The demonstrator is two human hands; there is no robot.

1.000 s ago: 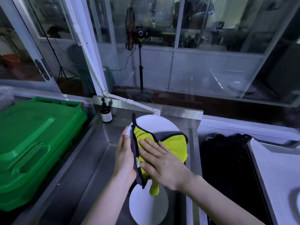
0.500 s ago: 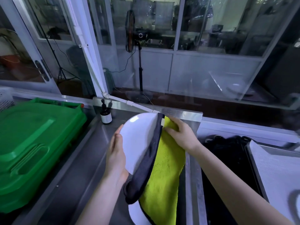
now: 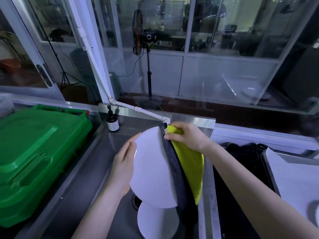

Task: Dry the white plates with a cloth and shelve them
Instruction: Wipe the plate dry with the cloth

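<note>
Presently left fingers point(image 3: 128, 150) grip plate point(image 3: 151, 169), right fingers point(image 3: 174, 135) pinch cloth point(image 3: 189, 163); second plate point(image 3: 155, 221) in sink point(image 3: 101, 163)

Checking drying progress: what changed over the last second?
The right hand moved from pressing the cloth flat on the held plate to pinching it at the top rim; it now hangs down the plate's right side. The left hand kept gripping the left rim. The second plate, green crate, bottle: unchanged.

fingers of the left hand point(image 3: 123, 167) hide behind the white plate point(image 3: 150, 169); the cloth point(image 3: 188, 163) covers its right edge. a second plate point(image 3: 157, 221) below is partly hidden. the label on the bottle point(image 3: 112, 122) is unreadably small.
</note>
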